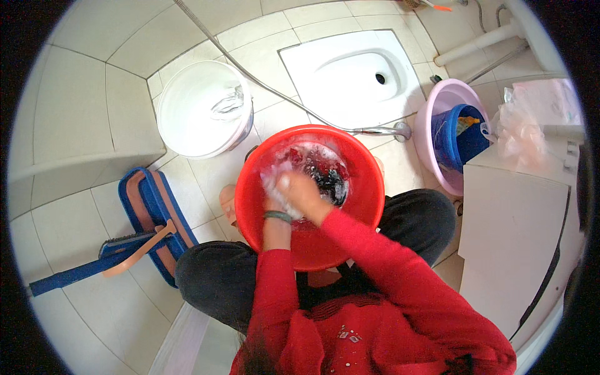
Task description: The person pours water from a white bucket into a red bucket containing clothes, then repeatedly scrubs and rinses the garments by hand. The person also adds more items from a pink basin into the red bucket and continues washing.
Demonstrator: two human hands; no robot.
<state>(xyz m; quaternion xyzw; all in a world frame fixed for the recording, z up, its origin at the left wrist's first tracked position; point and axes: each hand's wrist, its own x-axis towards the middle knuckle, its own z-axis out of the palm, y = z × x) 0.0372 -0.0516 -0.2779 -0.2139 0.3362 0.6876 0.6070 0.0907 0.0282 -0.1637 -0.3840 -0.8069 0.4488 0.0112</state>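
Between my knees stands a red basin (367, 200) with suds and a wet dark cloth (330, 180) in it. My right hand (302, 192) is closed over a pale, foam-covered cloth (272, 180), pressed against my left hand (277, 205). The left hand wears a dark green bangle (278, 216) at the wrist, and its fingers are partly hidden by foam and the other hand. Both hands are slightly smeared by motion above the basin's left half.
A white bucket (172, 128) stands at the far left. A shower hose (265, 84) runs to a metal shower head (375, 131) near a squat toilet (350, 69). Right are a pink basin (426, 140) holding a blue basket (445, 147), and a white cabinet (509, 219). A blue mop bucket (130, 190) lies left.
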